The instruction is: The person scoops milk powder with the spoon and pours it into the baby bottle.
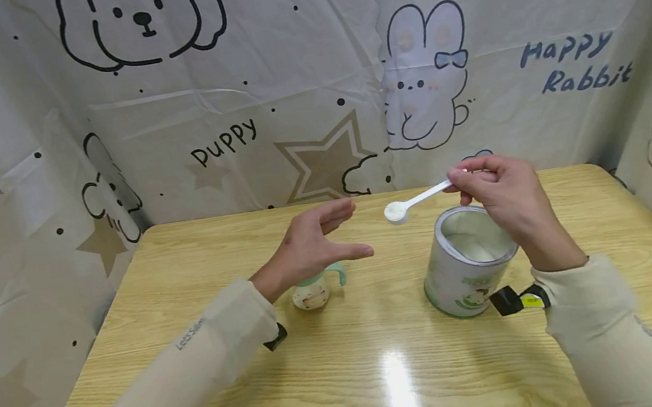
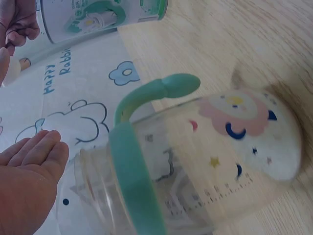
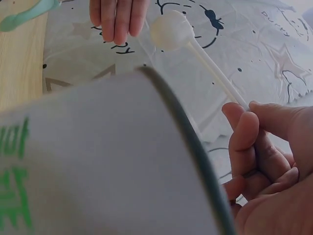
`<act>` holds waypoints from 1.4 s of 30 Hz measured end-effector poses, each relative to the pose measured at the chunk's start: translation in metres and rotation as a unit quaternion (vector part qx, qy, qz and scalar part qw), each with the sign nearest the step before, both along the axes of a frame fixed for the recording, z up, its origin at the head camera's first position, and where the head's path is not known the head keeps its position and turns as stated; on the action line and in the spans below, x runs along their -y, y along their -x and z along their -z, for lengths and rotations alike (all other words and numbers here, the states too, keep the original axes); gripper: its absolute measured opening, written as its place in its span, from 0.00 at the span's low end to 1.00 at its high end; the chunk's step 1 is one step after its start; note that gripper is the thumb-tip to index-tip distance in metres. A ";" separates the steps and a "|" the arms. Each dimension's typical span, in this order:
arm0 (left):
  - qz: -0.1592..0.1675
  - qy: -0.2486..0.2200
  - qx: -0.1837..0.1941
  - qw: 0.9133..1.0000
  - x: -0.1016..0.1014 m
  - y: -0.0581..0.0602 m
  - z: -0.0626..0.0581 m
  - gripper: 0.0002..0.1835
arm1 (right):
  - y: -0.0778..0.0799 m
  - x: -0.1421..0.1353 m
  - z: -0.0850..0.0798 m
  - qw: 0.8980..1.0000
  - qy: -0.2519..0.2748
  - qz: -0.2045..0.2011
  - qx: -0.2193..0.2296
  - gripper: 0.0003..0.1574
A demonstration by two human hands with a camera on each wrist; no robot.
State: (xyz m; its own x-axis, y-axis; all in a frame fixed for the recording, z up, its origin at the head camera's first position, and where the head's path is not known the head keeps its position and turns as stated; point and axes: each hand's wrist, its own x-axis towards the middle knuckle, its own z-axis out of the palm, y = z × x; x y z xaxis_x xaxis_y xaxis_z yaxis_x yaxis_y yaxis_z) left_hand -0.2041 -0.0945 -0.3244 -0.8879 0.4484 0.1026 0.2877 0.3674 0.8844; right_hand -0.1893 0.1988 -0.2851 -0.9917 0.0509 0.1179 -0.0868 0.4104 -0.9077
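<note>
My right hand (image 1: 507, 199) pinches the end of a white measuring scoop (image 1: 424, 196) between thumb and fingers, above the back of an uncovered can (image 1: 463, 281). White powder (image 1: 394, 210) fills the scoop's bowl, which points left. More pale powder lies inside the can. My left hand (image 1: 322, 240) is held in the air with fingers straight and thumb apart, holding nothing. Below it stands a clear baby bottle (image 2: 215, 171) with a green collar and a green handle (image 2: 156, 93). The bottle's neck shows no cap in the left wrist view.
Bottle and can stand apart on a light wooden table (image 1: 329, 388). A printed cloth (image 1: 296, 94) hangs behind the table's back edge and along both sides.
</note>
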 end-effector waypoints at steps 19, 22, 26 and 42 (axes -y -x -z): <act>-0.030 -0.001 0.013 0.999 0.033 -0.005 0.005 0.45 | 0.004 0.035 0.007 1.000 0.021 -0.016 -0.002 0.23; -0.032 0.005 0.008 0.999 0.037 -0.006 0.006 0.45 | 0.004 0.040 0.007 1.000 0.020 -0.021 0.002 0.23; -0.035 0.013 -0.001 0.999 0.043 -0.007 0.008 0.45 | 0.005 0.046 0.007 0.999 0.030 -0.033 0.004 0.22; -0.068 0.097 -0.015 0.993 0.066 -0.009 0.022 0.47 | 0.009 0.074 0.010 0.999 0.021 -0.048 0.010 0.18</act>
State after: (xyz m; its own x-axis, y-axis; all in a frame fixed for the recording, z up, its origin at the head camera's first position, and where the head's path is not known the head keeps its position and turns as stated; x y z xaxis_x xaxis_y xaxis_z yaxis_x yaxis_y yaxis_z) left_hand -0.1953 -0.1606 -0.3462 -0.9396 0.3380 0.0531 0.2484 0.5671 0.7853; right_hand -0.1983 0.1248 -0.2948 -0.9943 -0.0408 0.0984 -0.1065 0.3632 -0.9256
